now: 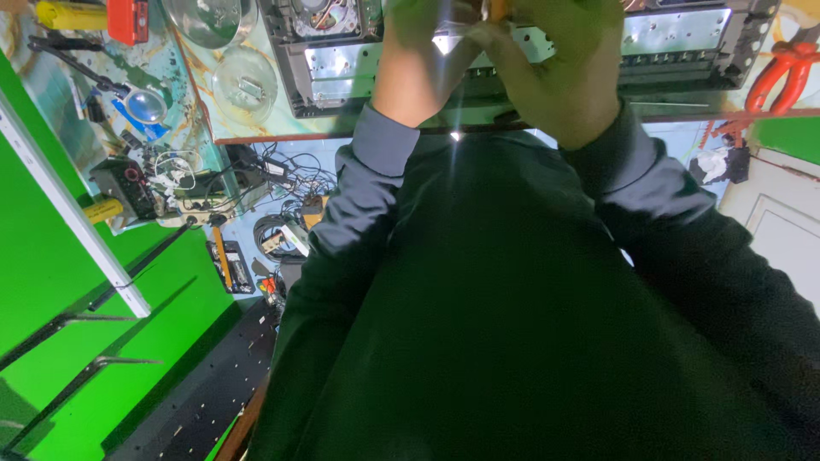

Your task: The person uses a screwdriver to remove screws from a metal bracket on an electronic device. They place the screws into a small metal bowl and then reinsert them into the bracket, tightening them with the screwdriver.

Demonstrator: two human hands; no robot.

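View: head camera points steeply down the person's dark-sleeved front; both hands are raised at the top edge of the frame.
Landmark: an opened electronic chassis (342, 60), black-framed with bare metal panels, lying flat on the patterned surface (205, 94). All places below are given against it.
Left hand (423, 51): over the chassis middle, fingers curled toward the other hand. A bright glare sits on them. Grip state: cannot tell whether it clasps anything.
Right hand (568, 64): just beside the left hand, over the same middle stretch of the chassis, back of the hand to the camera. A small orange part (495, 8) shows at the fingertips, cut by the frame edge. Whether it is a tool handle, and whether the grip is closed on it, cannot be told.
Judgement on hold: hands are brought together over one spot, probably so that one steadies while the other works.
Left of chassis: two clear round dishes (243, 81), one with a small piece inside, likely kept close for loose parts; further left a magnifier (145, 104) and yellow and red tools (94, 15).
Right of chassis: red-handled pliers (786, 72), within reach on the surface.
Below chassis: tangled cables and small devices (282, 205) on the floor, beside green panels.
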